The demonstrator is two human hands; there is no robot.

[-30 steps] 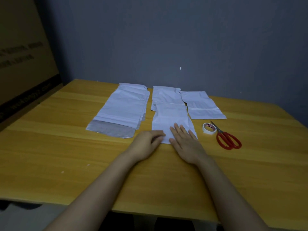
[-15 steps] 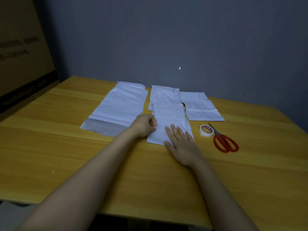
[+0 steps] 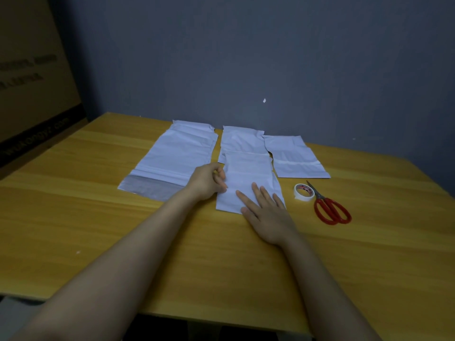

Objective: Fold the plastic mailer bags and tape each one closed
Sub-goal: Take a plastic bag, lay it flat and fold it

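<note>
A folded white mailer bag (image 3: 248, 175) lies in the middle of the wooden table (image 3: 98, 230). My right hand (image 3: 266, 210) lies flat on its near right corner, fingers straight. My left hand (image 3: 209, 180) is at the bag's left edge with fingers curled and seems to pinch that edge. A stack of unfolded white mailers (image 3: 177, 156) with a grey flap lies to the left. Two more folded bags lie behind: one (image 3: 242, 141) at the centre, one (image 3: 293, 156) to the right. A roll of white tape (image 3: 304, 191) sits right of the bag.
Red-handled scissors (image 3: 330, 207) lie beside the tape roll on the right. A large cardboard box (image 3: 32, 82) stands off the table's left side. A dark grey wall (image 3: 246, 57) runs behind the table.
My left hand has moved from the bag's near edge up along its left edge. My right hand has stayed flat on the bag.
</note>
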